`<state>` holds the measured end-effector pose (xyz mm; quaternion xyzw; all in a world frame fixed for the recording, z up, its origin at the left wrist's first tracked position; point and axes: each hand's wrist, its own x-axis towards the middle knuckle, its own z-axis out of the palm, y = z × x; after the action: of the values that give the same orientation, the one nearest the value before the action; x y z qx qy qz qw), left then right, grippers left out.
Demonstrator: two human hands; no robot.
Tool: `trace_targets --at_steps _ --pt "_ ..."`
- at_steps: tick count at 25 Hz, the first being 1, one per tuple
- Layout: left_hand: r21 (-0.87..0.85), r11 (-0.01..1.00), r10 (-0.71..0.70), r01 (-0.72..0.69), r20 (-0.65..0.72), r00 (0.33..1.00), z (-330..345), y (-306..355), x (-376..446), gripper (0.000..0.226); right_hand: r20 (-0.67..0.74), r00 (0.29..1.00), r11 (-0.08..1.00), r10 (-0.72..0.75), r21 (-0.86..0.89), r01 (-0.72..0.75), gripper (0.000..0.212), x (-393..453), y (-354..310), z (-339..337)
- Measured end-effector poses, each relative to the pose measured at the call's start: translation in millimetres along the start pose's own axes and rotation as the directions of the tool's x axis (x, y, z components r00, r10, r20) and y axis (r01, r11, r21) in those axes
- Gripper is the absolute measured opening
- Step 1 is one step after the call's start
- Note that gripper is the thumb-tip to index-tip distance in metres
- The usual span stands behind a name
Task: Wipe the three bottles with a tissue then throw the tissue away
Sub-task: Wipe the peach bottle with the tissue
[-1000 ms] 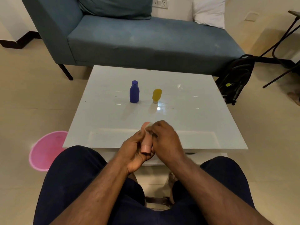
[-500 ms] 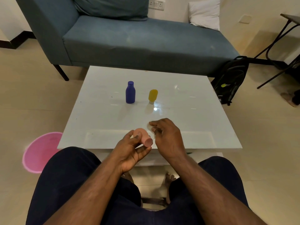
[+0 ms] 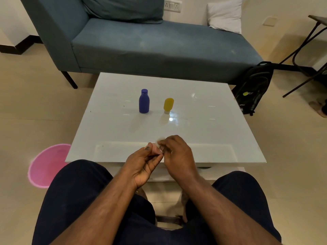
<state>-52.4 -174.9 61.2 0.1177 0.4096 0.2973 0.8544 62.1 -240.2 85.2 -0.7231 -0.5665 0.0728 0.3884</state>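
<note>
**Pink bottle and tissue held over the near edge of the tabletop**

Down at about eight o'clock a round pink plastic bin sits on the smooth beige floor tiles, its rim partly tucked behind the seated person's dark-trousered knee.

The glossy white tabletop, square and mirror-slick, catches a bright spot of ceiling light near its middle. Toward eleven o'clock on it stands a matte blue bottle, upright, with rounded shoulders and a short cylindrical cap. Just to its right, apart from it, a stubby yellow bottle with a soft rounded top stands on its pale cap.

At six o'clock, over the near edge, the left hand is turned palm up, with thumb and fingers curled round a small pink bottle, most of it hidden between the two hands. The right hand is held knuckles up right against it, fingertips bunched and pinching a crumpled white tissue that pokes out above the fingers and touches the bottle's far end.

Behind the tabletop stretches a teal fabric sofa with a matching cushion and a white pillow. At two o'clock a black backpack with a yellow-green round logo leans on the floor.
</note>
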Motion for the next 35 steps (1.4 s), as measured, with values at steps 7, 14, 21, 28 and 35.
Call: trace_targets --at_steps 7,14,21,28,35 --pt "-0.075 0.997 0.008 -0.008 0.001 1.000 0.4 2.7 -0.1 0.026 0.069 0.992 0.994 -0.106 -0.023 0.108 0.029 -4.7 -0.3 7.3" --pt "-0.055 0.998 0.042 -0.039 0.053 0.998 -2.1 4.5 0.0 0.022 0.050 0.989 0.991 -0.136 -0.010 0.137 0.027 -8.3 -5.0 10.5" --pt "-0.071 0.996 0.066 -0.061 0.069 0.995 0.7 5.2 -1.8 0.050 -0.064 0.992 0.989 0.111 0.103 -0.104 0.023 9.9 -3.2 3.6" --pt "-0.151 0.988 0.039 -0.024 0.091 0.995 0.9 5.4 -1.4 0.054 -0.038 0.958 0.929 0.285 0.258 -0.266 0.018 12.0 -2.6 0.4" --pt "-0.166 0.986 -0.002 0.023 0.121 0.993 -2.5 10.3 0.1 0.062 0.025 0.970 0.946 0.243 0.214 -0.242 0.021 -1.6 4.5 -1.5"
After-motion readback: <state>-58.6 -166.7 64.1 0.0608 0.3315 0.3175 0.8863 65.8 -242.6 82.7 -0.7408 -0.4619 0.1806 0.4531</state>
